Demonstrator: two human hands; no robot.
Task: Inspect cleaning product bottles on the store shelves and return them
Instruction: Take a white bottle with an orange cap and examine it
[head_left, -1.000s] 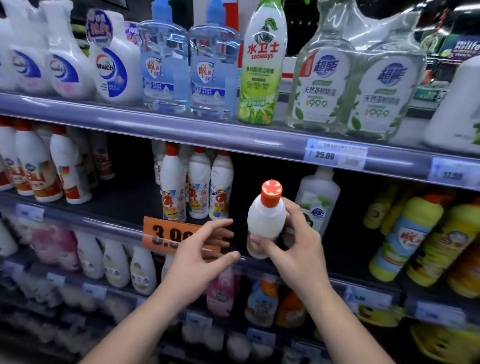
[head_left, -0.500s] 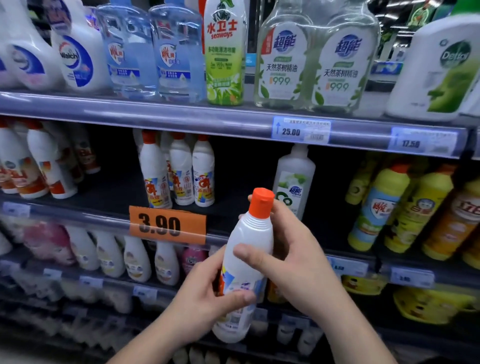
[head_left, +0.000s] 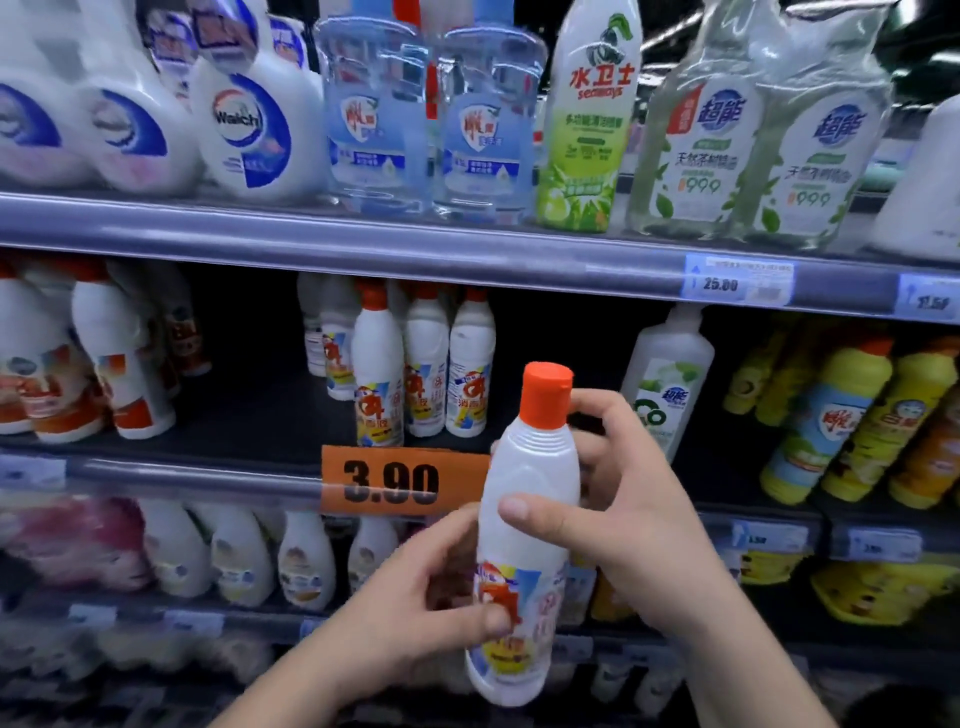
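Note:
A white bottle with an orange cap and a colourful label stands nearly upright in front of the middle shelf, held by both hands. My right hand wraps its upper body from the right, thumb across the front. My left hand grips the lower labelled part from the left, thumb on the label. Three matching white bottles stand on the middle shelf just behind, above an orange 3.90 price tag.
The top shelf rail carries white Walch bottles, clear blue bottles and green dish soaps. Yellow bottles fill the middle shelf at right, and a pale bottle stands right of the held one. Lower shelves hold more bottles.
A second ago only my right hand held the bottle by the shelf. My left hand has since taken hold of its lower part, and both hands keep it upright.

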